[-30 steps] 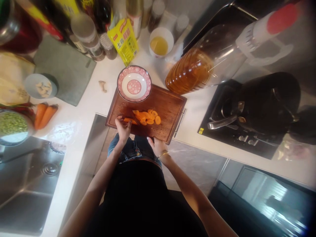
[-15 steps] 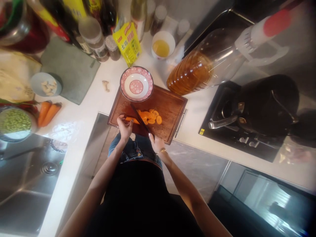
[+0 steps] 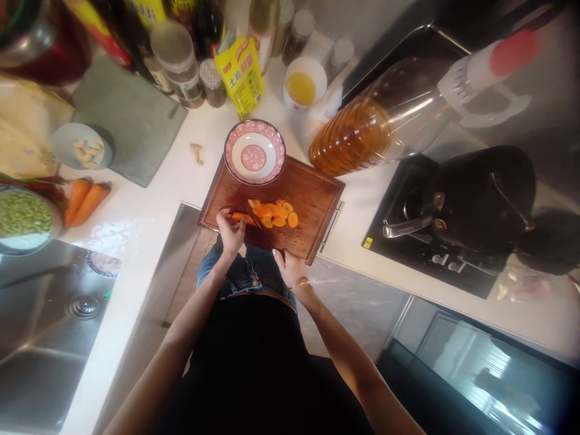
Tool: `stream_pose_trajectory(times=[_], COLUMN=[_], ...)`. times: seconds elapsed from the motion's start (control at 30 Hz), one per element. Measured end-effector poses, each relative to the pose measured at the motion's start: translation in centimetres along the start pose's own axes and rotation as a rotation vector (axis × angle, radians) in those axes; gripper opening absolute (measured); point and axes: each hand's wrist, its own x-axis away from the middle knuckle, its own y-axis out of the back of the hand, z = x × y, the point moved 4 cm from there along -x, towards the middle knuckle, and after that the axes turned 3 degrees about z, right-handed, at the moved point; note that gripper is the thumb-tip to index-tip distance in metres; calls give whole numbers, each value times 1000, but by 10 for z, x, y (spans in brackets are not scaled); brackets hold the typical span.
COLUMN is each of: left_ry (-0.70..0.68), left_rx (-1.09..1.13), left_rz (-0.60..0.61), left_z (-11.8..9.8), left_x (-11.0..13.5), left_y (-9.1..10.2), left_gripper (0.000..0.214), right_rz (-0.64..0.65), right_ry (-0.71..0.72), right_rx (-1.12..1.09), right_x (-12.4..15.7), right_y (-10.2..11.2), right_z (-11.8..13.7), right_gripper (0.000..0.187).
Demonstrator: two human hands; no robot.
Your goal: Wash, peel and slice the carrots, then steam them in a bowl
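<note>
At the middle of the frame, on a brown cutting board (image 3: 312, 202), a carrot piece (image 3: 241, 217) lies just left of some carrot slices (image 3: 274, 214). The left hand (image 3: 231, 234) has its fingers bent closed on that piece. Lower right of it, the right hand (image 3: 290, 269) curls around a knife (image 3: 258, 223), barely visible edge-on. A pink-rimmed bowl (image 3: 254, 158) overlaps the board's upper-left edge.

From either side of the torso (image 3: 254, 356), both forearms (image 3: 202, 317) angle inward. Ahead of the torso, the left grip (image 3: 232, 237) pinches with bent fingers (image 3: 222, 217); the right grip (image 3: 292, 269) is closed, thumb (image 3: 278, 259) pointing forward.
</note>
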Motion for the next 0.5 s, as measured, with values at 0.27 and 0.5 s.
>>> stream_pose_trajectory(times=[0.27, 0.5], left_ry=[-20, -54], left_rx=[-49, -53], left_rz=[-10, -15], left_z=[-4, -8], left_x=[0, 0], left_y=[1, 2], left_gripper=[46, 44], right_rz=[88, 109], right_ry=[-51, -76], right_rx=[35, 61], right_x=[-6, -34], right_y=[6, -4], right_z=[7, 12], right_gripper=[46, 54])
